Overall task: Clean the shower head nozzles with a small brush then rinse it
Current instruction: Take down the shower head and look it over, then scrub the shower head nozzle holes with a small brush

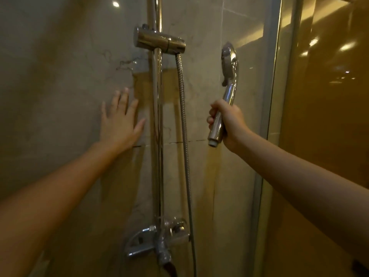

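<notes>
Right hand (225,124) grips the shower head (229,62); left hand (119,120), fingers spread (nine o'clock of the rail (157,96)), likely fetches the brush next.

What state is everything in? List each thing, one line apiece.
shower head: off the holder, upright, bare threaded end with no hose on it, gripped by the right hand.
hose: hangs down from under the holder, not joined to the shower head.
holder: on the rail, no shower head in it.
mixer tap: no water seen running.
left hand: open, fingers spread, at the wall.
</notes>
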Action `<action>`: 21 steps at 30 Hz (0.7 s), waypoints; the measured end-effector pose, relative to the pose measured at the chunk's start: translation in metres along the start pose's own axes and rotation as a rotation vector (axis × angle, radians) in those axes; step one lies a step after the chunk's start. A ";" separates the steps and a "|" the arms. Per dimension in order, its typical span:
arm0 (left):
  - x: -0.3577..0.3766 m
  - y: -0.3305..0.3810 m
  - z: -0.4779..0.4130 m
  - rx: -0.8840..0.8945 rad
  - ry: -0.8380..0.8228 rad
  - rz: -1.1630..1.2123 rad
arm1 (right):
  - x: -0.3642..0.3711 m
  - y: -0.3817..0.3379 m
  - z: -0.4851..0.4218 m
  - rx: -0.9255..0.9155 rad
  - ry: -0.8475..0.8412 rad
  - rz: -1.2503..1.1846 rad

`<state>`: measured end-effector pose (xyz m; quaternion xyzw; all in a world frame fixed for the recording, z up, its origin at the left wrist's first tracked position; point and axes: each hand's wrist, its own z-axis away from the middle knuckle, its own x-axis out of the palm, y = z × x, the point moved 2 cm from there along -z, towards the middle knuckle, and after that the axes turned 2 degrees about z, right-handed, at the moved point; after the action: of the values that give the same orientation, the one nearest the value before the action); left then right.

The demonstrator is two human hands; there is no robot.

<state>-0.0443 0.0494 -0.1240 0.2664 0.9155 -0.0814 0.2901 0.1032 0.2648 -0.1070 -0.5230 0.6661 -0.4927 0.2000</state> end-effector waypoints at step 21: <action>0.006 0.134 0.287 -0.790 -0.758 1.571 | -0.038 0.181 0.243 0.783 -0.701 0.127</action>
<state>0.1637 0.0782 -0.3617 0.6434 0.2818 0.3703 0.6079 0.2169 0.1845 -0.3791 -0.5011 0.3558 -0.4870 0.6206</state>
